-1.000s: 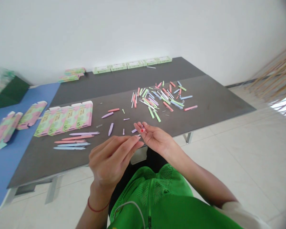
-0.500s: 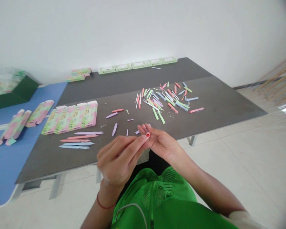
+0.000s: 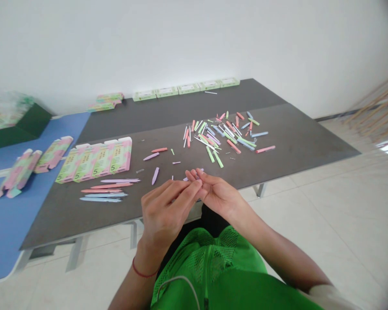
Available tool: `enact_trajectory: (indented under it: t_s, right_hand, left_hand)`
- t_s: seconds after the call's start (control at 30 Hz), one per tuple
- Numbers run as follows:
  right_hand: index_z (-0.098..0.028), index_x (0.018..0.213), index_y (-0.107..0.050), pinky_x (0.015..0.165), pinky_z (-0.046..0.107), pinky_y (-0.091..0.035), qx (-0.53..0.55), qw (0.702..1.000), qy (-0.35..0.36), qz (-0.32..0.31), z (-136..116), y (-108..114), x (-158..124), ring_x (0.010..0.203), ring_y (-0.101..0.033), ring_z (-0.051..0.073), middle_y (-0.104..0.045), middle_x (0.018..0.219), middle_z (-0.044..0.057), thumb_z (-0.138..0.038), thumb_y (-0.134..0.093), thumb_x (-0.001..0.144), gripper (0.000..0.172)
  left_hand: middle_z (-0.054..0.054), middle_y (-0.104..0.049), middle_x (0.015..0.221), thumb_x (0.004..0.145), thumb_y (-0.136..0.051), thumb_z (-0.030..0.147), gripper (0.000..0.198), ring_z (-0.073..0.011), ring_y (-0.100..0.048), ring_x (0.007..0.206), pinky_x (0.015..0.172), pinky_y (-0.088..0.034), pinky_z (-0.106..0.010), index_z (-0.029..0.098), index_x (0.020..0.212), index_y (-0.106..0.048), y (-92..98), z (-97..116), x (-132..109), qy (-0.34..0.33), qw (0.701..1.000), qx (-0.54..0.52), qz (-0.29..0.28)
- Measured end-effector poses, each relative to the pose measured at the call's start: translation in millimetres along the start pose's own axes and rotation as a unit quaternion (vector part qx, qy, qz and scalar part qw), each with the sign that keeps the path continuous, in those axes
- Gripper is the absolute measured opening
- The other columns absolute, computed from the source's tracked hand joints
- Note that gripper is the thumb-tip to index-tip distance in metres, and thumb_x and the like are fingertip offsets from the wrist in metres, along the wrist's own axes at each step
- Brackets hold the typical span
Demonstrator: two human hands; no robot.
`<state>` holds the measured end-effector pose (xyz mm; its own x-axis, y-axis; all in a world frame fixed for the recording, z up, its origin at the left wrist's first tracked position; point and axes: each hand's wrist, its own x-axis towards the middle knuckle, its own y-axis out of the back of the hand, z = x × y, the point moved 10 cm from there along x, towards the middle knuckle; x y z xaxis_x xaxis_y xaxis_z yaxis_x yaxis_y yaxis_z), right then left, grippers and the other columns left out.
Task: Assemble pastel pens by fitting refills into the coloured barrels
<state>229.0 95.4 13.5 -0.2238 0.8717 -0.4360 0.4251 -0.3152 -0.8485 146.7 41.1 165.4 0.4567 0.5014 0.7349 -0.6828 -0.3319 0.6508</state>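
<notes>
My left hand [image 3: 168, 211], with a red string around its wrist, and my right hand [image 3: 218, 193] meet fingertip to fingertip above the front edge of the dark grey table [image 3: 287, 144]. Whatever they pinch is hidden by the fingers. A small lilac pen piece [image 3: 188, 178] lies on the table just beyond them. Farther off spreads a loose heap of pastel pen parts [image 3: 220, 135]. Nearer my left hand lie several assembled pastel pens [image 3: 105, 190] side by side.
Several pink-and-green printed cardboard boxes [image 3: 93, 161] stand in a row on the table's left. Pale green boxes [image 3: 186, 89] line the far edge. Flat box blanks [image 3: 19, 174] lie on a blue table [image 3: 6, 224], with a dark green box [image 3: 29, 127] behind.
My left hand has moved right and closed up against my right hand. The red-tipped piece seen earlier in my right fingers is now hidden between the fingertips.
</notes>
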Motion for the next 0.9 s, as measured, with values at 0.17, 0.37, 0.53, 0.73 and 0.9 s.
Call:
enact_trajectory:
  t_s: [0.17,0.37,0.53,0.73,0.9]
  right_hand:
    - [-0.014,0.086,-0.07,0.092,0.024,-0.061,-0.006,1.0,0.006,-0.006,-0.8,0.7,1.1,0.096,-0.076,0.015,-0.077,0.087,0.005,-0.004,-0.063,0.094,0.014]
    - [-0.014,0.088,-0.069,0.095,0.023,-0.061,-0.023,0.999,0.014,-0.031,-1.3,-0.9,2.6,0.096,-0.076,0.014,-0.078,0.089,0.005,-0.008,-0.067,0.094,0.009]
    - [-0.015,0.091,-0.068,0.091,0.021,-0.061,-0.013,0.999,0.01,-0.03,-2.1,-0.5,3.9,0.094,-0.076,0.012,-0.078,0.09,0.005,-0.006,-0.061,0.098,0.013]
    - [-0.012,0.09,-0.07,0.085,0.02,-0.061,-0.012,1.0,0.008,-0.026,-0.1,-4.8,-0.1,0.088,-0.075,0.012,-0.077,0.087,0.006,-0.008,-0.057,0.1,0.018]
    - [-0.012,0.087,-0.069,0.074,0.017,-0.061,0.002,1.0,0.009,-0.022,3.9,-6.1,-2.6,0.071,-0.073,0.009,-0.077,0.08,0.004,-0.007,-0.05,0.103,0.026]
  left_hand:
    - [-0.003,-0.08,0.097,0.087,-0.081,0.016,0.026,-0.0151,-0.073,0.081,0.077,-0.057,-0.026,0.019,0.112,-0.074,2.6,-1.4,1.7,0.002,1.0,-0.012,0.017]
    - [-0.003,-0.08,0.092,0.086,-0.082,0.018,0.027,-0.0127,-0.074,0.078,0.074,-0.056,-0.022,0.018,0.111,-0.074,10.6,-5.4,1.0,0.023,0.999,-0.015,0.036]
    - [-0.003,-0.079,0.091,0.086,-0.082,0.019,0.026,-0.0123,-0.073,0.076,0.074,-0.056,-0.022,0.018,0.111,-0.073,16.7,-11.4,-2.6,0.039,0.998,-0.01,0.044]
    - [-0.003,-0.077,0.094,0.089,-0.08,0.028,0.028,-0.0157,-0.072,0.08,0.072,-0.055,-0.026,0.023,0.115,-0.073,-0.4,-16.8,-2.5,0.06,0.998,-0.003,-0.017]
    - [-0.004,-0.076,0.1,0.096,-0.071,0.023,0.012,-0.0162,-0.071,0.089,0.078,-0.055,-0.026,0.022,0.107,-0.074,-9.6,-22.3,1.8,0.091,0.993,-0.03,-0.062]
